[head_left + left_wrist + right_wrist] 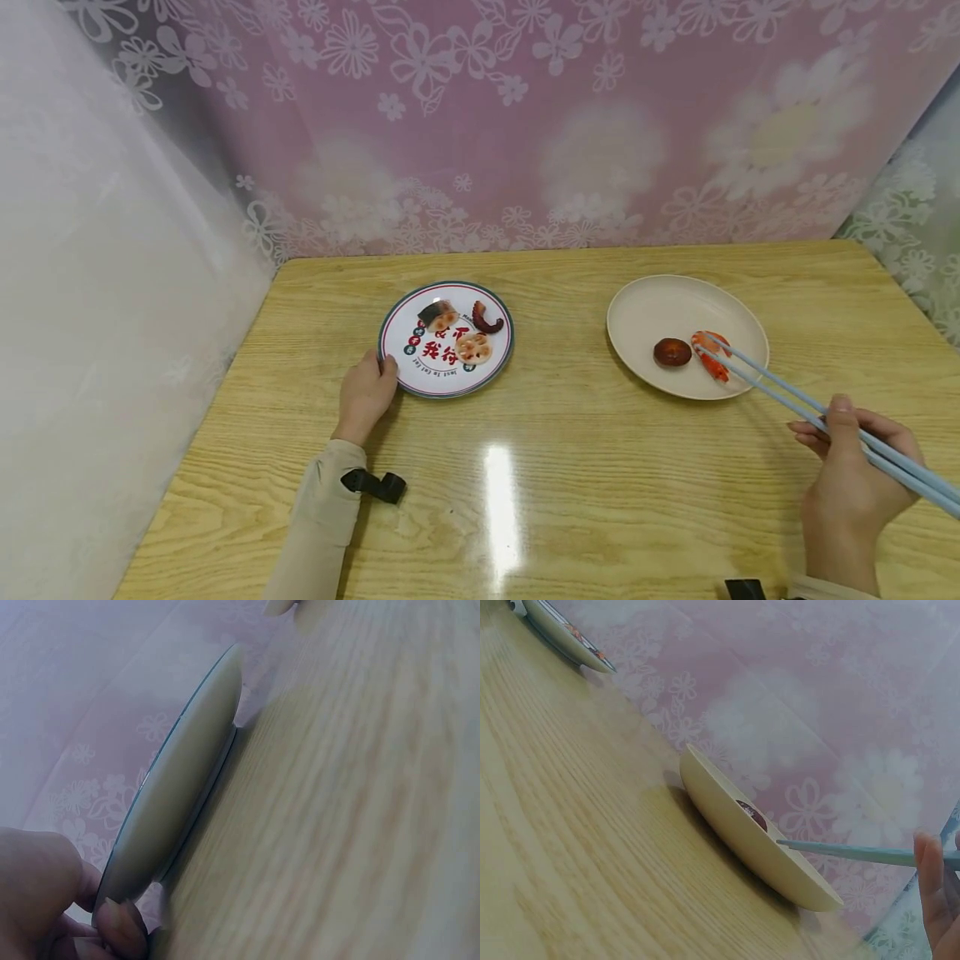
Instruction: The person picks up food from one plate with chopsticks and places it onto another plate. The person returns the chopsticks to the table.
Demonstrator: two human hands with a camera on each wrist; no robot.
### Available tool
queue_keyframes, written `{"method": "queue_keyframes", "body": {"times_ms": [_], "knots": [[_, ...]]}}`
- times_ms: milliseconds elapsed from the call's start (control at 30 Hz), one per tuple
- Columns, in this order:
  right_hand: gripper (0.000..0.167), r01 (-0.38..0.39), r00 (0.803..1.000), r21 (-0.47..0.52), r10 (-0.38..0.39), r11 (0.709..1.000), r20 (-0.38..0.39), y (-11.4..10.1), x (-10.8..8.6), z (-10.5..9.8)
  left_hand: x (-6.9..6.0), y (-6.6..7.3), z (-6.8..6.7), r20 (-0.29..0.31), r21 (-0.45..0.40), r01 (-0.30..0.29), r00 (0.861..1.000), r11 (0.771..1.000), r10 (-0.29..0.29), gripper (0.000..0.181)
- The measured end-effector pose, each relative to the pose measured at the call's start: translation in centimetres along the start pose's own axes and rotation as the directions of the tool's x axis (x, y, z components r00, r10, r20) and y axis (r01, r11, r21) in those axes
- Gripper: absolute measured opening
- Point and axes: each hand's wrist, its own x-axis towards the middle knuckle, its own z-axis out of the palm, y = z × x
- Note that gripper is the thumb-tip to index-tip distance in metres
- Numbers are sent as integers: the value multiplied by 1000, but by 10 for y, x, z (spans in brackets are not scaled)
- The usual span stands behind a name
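My left hand [365, 395] pinches the near-left rim of a white plate [397, 377] with a dark edge and red lettering; in the left wrist view, thumb and fingers grip that rim. On it lie a fish piece [438, 316], a curled octopus tentacle [487, 318] and a lotus root slice [474, 348]. My right hand [858, 467] holds pale blue chopsticks [795, 398], their tips at an orange shrimp [711, 356] in a beige plate [652, 304]. Whether they clamp the shrimp is unclear. A brown mushroom cap [672, 352] sits left of the shrimp.
Both plates stand on a wood-grain table [570, 467], apart from each other. A pink floral curtain [525, 150] hangs behind the table's back edge, and white cloth [112, 292] hangs at the left. A black strap [372, 484] sits on the left wrist.
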Motion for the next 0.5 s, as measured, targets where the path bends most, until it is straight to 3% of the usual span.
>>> {"method": "queue_keyframes", "body": {"times_ms": [133,300,433,500], "knots": [[26,-43,998,19,44,999,-45,-1,1,-2,-1,-1,1,-7,-3,-5,1000,1000,5,30],[23,-112,993,30,113,993,-30,-4,2,-2,0,-1,1,-14,1,-20,1000,1000,20,29],[22,-219,975,-21,218,976,-33,-9,3,-3,-1,-1,0,-10,7,-23,1000,1000,23,28],[20,-270,963,24,271,963,-18,-11,3,-6,-1,0,0,-5,8,-22,1000,1000,22,29]]}}
